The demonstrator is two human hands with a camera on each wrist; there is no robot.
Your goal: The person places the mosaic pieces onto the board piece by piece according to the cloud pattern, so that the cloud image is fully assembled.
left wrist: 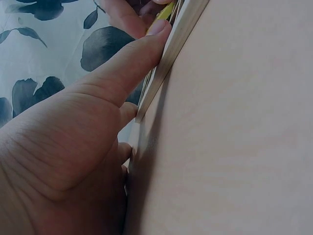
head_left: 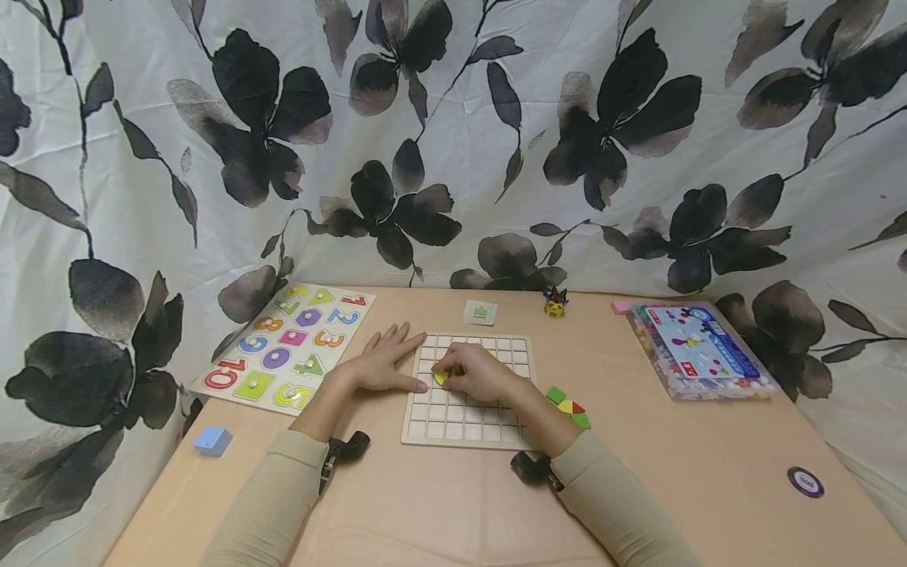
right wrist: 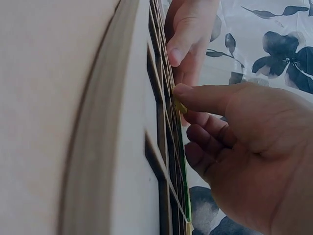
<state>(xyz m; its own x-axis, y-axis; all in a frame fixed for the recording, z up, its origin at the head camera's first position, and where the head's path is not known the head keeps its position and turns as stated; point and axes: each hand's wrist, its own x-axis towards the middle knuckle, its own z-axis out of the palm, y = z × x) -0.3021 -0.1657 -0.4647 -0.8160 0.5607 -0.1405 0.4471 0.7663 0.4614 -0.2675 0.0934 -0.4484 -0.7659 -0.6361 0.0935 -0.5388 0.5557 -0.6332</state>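
Note:
A white grid board [head_left: 432, 433] with raised square cells lies flat on the table. My left hand [head_left: 383, 366] rests with spread, straight fingers at its left side; in the left wrist view the thumb [left wrist: 142, 51] touches the board's edge. Over the grid's left part, my right hand [head_left: 482, 374] pinches a small yellow piece [head_left: 441, 378] between thumb and fingers. The right wrist view has this yellow piece [right wrist: 181, 106] at the grid, partly covered by the thumb. Its full shape is hidden. Another bit of yellow shows behind the right hand.
Small green [head_left: 556, 394], yellow and red pieces lie beside the right forearm. A number-and-shape puzzle board [head_left: 283, 346] is at left, near a blue block [head_left: 212, 441]. Further back are a small card [head_left: 479, 313] and figurine [head_left: 555, 302]. A clear box [head_left: 701, 350] and round disc [head_left: 805, 482] lie right.

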